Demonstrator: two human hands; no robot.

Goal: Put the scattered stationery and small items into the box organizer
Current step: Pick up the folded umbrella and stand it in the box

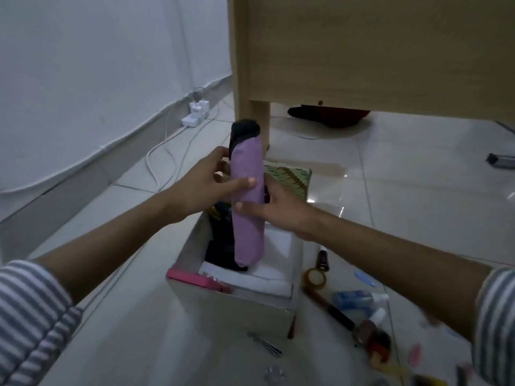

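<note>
Axis of the purple item (249,237) is held nearly upright, w/ its lower end already inside the box organizer (231,310) and its black top well above the rim. It is gripped from both sides: left hand (203,183) is curled round the upper part, right hand (278,210) round the middle. Only a straight lowering seems needed, i.e. along this axis

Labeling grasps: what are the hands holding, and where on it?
Both hold the lilac pouch, upright, lower end in the box organizer. The left hand grips its middle from the left; the right hand just below, from the right.
</note>
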